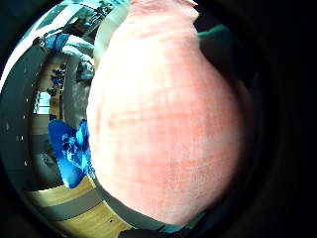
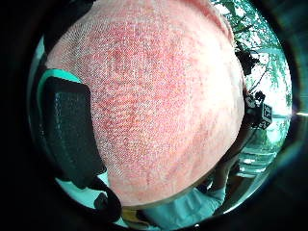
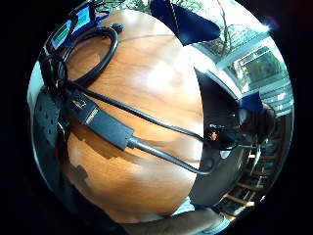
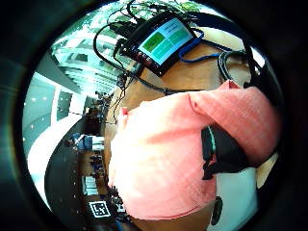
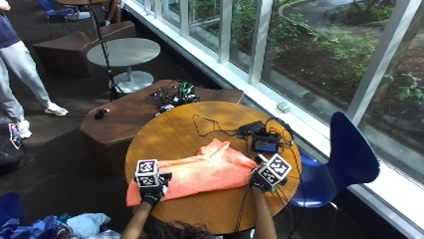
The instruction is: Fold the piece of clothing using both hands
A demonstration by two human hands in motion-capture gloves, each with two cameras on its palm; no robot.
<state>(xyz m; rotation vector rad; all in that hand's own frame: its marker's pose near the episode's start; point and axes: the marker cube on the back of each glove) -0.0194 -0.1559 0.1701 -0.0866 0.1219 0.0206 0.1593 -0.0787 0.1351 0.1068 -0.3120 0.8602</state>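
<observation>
A round wooden table (image 5: 172, 134) stands by tall windows, a blue chair (image 5: 344, 159) beside it, with black cables (image 5: 218, 124) and a small screen device (image 5: 266, 146) at its far side. The orange garment (image 5: 199, 174) lies flat on the table. The left hand (image 5: 151, 191) rests on its near left edge, the right hand (image 5: 264, 179) at its right edge; markers hide the fingers, so I cannot tell their state

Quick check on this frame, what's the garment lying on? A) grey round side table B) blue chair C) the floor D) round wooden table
D: in the outside view the orange-pink garment is spread over the near part of the round wooden table, with the left hand at its near left edge and the right hand at its right edge.
</observation>
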